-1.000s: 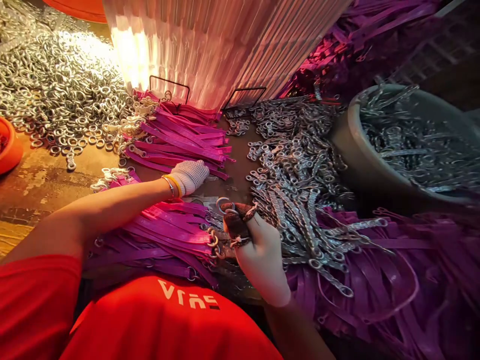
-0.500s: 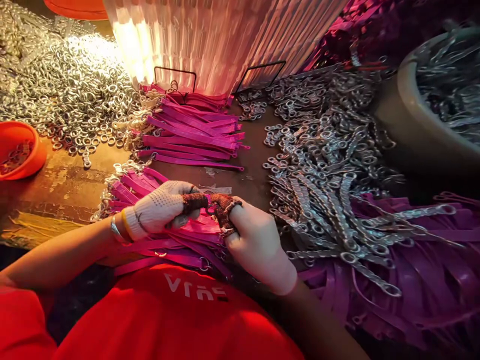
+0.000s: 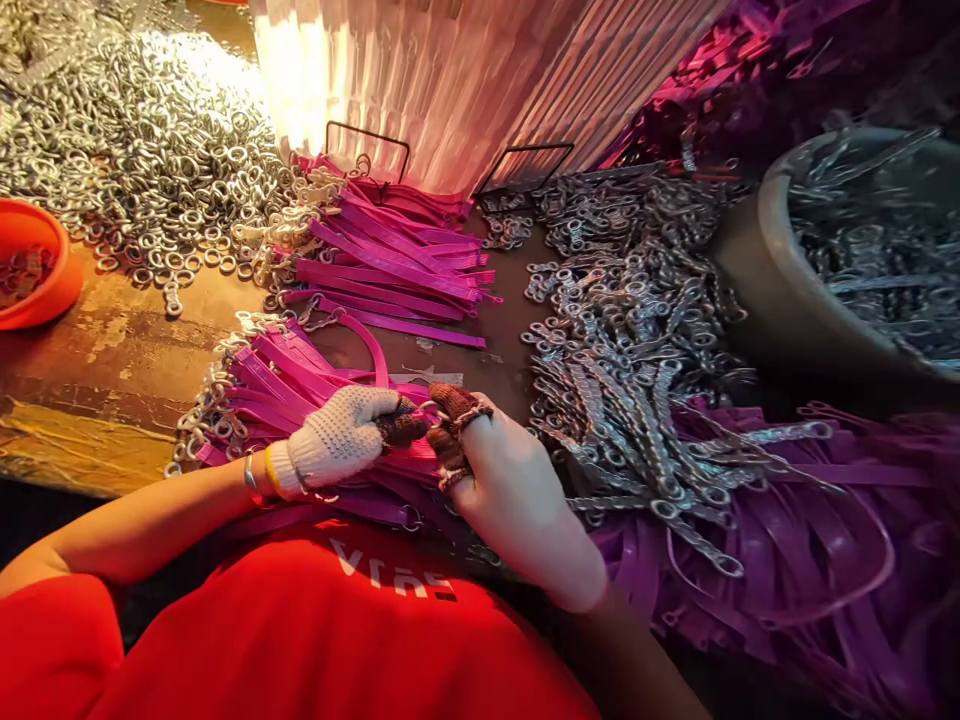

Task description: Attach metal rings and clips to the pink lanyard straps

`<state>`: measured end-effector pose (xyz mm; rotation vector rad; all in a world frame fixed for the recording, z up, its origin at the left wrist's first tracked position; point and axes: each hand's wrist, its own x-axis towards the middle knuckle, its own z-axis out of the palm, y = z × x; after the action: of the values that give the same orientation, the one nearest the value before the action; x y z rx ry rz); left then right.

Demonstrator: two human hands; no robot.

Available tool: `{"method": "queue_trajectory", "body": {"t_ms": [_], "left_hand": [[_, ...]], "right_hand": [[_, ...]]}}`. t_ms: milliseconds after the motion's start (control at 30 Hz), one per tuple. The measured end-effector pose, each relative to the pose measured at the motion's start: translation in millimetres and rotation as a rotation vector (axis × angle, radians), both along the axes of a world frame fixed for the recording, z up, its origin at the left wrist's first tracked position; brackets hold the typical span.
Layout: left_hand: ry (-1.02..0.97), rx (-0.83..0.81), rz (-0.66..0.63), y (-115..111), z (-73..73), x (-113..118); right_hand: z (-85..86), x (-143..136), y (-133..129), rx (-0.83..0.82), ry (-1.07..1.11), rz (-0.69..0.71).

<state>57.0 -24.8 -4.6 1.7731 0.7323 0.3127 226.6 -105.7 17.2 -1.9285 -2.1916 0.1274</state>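
My left hand [image 3: 349,430], in a white dotted glove with dark fingertips, is closed in a pinch on a magenta strap [image 3: 370,340]. The strap arcs up from behind its fingers to metal links near the upper bundle. My right hand [image 3: 517,480], with dark knitted covers on thumb and fingers, pinches at the strap's end, right against the left fingertips. A small bit of magenta shows between the two hands; the exact end piece is hidden. Beneath them lies a lower bundle of magenta straps [image 3: 262,385] with metal links at its left ends.
Beyond lies another strap bundle [image 3: 405,265]. Loose metal rings [image 3: 172,160] pile up at left, near an orange bowl [image 3: 56,285]. Braided metal pieces [image 3: 622,350] heap at right, beside a large bucket [image 3: 776,200] and purple straps [image 3: 795,560]. A ribbed translucent sheet [image 3: 450,90] stands behind.
Both hands have shifted slightly down and stay pinched together. A strap now arcs up visibly behind my left hand. The camera view has turned a little.
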Motion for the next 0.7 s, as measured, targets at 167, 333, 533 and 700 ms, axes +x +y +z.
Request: {"method": "queue_trajectory", "body": {"t_ms": [167,333,533,700], "left_hand": [[0.015,0.061,0.062,-2.1,-1.2,-5.0],[0.074,0.167,0.003,-5.7,-8.8,-4.0],[0.151,0.374,-0.146,10.0,3.5,-0.3],[0.395,0.750,0.141,50.7,34.1,-53.3]], "right_hand": [[9.9,0.6,4.5,-0.230,-0.159,-0.009],[5.2,-4.9,3.8,-0.183,-0.280,0.109],[2.8,0.6,5.1,-0.111,-0.368,0.179],[5.6,34.4,-23.4,-0.038,-0.273,-0.007]]}}
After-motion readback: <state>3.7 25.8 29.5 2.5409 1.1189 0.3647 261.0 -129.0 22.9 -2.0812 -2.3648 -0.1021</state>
